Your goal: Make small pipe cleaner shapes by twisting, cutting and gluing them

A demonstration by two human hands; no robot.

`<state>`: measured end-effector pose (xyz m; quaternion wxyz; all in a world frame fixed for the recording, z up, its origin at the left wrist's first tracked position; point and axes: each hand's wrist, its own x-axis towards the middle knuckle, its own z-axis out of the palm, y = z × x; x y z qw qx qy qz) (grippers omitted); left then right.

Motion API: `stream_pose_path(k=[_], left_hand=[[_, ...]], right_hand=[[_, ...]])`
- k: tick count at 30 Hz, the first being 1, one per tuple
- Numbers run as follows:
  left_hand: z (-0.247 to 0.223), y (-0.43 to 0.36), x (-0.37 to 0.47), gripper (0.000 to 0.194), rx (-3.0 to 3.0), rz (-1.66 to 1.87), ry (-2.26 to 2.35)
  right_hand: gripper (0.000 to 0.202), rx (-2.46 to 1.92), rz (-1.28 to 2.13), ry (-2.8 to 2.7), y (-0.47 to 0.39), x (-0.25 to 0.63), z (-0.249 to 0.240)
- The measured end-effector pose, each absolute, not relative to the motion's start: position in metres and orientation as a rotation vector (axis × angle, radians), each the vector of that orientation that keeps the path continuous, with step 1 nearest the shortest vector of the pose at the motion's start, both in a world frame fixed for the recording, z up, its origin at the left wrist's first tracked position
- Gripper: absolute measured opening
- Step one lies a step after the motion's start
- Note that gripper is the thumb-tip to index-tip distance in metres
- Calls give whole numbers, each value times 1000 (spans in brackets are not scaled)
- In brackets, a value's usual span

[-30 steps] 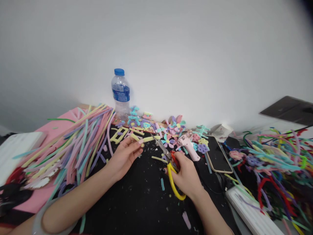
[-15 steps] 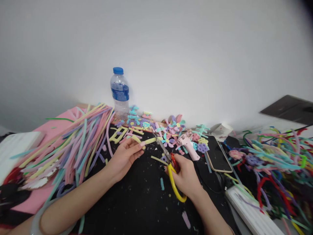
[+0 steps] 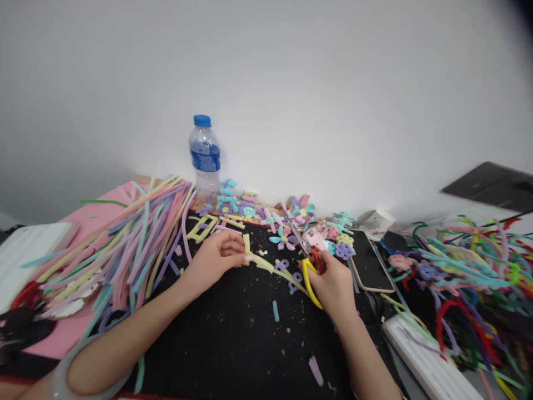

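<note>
Pinched in my left hand (image 3: 219, 254) is a short yellow pipe cleaner (image 3: 263, 263), its far end angled right over the black mat. Another yellow bit (image 3: 247, 243) stands up at the fingertips. My right hand (image 3: 333, 283) is closed around scissors (image 3: 308, 261) with red and yellow handles, blades pointing up and left. A thin yellow strip (image 3: 291, 279) runs between the held piece and the scissors' handle; whether the right fingers grip it I cannot tell. Purple looped pieces (image 3: 282, 265) lie between the hands. Beyond the blades is a pink glue gun (image 3: 317, 239), partly covered.
A pile of pastel pipe cleaners (image 3: 144, 239) lies on the left, a tangled one (image 3: 462, 278) on the right. Finished flowers (image 3: 284, 239) and a water bottle (image 3: 204, 158) stand along the wall. A phone (image 3: 370, 264) and a white power strip (image 3: 428, 355) lie right.
The scissors and my right hand have moved right and up, away from the yellow piece. The piece in my left hand now slants downward, with a separate bit upright beside it.
</note>
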<state>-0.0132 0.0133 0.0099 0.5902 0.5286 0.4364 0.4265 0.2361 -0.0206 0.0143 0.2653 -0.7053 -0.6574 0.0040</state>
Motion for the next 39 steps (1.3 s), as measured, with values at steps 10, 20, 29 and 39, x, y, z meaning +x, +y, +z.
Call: stream_pose_path(k=[10,20,29,39], left_hand=[[7,15,-20,11,1668,594,1005],[2,18,-23,20,1980,607,833],[6,16,-22,20,2086,506,865],[12,15,-26,23,2173,424,890]], right_hand=[[22,-1856,98,-1851,-15,240,6],[33,-1516,-55,-1960,8,245,3],[12,-1514,413,-2197,-25,237,19],[21,-1641,540,-2242,-32,226,27]])
